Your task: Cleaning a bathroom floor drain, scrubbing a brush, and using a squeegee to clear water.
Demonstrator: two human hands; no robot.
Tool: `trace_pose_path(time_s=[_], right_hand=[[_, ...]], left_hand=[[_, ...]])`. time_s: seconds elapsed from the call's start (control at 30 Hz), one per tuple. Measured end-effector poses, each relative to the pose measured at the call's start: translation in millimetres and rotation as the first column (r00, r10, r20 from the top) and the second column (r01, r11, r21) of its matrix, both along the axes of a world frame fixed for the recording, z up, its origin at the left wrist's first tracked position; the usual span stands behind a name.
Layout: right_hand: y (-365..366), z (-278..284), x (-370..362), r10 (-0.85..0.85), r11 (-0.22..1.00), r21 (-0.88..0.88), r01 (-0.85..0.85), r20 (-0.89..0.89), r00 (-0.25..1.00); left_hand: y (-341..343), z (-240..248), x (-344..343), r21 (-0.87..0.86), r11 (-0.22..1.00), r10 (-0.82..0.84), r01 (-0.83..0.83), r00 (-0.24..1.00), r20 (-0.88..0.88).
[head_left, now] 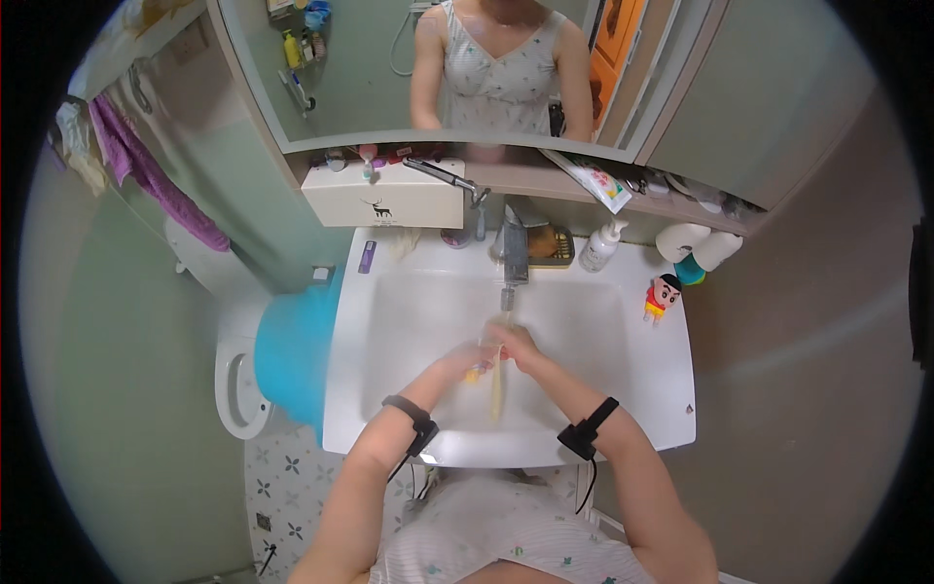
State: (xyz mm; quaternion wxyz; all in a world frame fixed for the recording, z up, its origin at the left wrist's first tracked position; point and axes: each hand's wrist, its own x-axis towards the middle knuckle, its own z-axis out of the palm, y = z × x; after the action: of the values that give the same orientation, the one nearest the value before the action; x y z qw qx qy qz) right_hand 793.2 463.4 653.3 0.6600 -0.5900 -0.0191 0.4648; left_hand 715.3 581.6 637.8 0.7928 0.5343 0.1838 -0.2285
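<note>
Soft, fairly even light fills the room, its source out of view. The white sink (584, 380) is brightest; the right wall (827, 389) is dimmer, crossed by a pale band of glare. Dull shadow gathers beneath the mirror (360, 88). Milky haze blurs the left grip (471, 362), right grip (518, 346) and blue tub (292, 350). Fisheye distortion bends the mirror's lower edge, and black vignetting rounds the corners.

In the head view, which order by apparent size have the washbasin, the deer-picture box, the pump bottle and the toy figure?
Largest first:
Washbasin
Deer-picture box
Pump bottle and toy figure: too alike to rank
</note>
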Motion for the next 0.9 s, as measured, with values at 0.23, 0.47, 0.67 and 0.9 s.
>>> trace_pose_path(time_s=[0.23,0.47,0.67,0.9], right_hand=[[7.7,23.1,12.0,0.002,0.993,-0.114,0.003,0.038,0.999],[-22.2,25.5,26.6,0.314,0.929,-0.232,-0.288,0.082,0.946],[-66.4,28.7,41.3,0.171,0.904,-0.416,-0.102,0.132,0.976],[-69.0,18.0,32.1,0.112,0.941,-0.316,-0.122,-0.050,0.992]], left_hand=[[33.6,29.6,-11.7,0.153,0.988,0.027,0.000,0.985,-0.171],[0.8,64.5,3.8,0.402,0.913,-0.120,0.069,0.987,0.103],[-30.9,29.5,31.1,0.106,0.993,0.047,-0.058,0.994,0.102],[-21.5,22.2,23.3,0.008,0.994,0.110,-0.111,0.989,0.095]])
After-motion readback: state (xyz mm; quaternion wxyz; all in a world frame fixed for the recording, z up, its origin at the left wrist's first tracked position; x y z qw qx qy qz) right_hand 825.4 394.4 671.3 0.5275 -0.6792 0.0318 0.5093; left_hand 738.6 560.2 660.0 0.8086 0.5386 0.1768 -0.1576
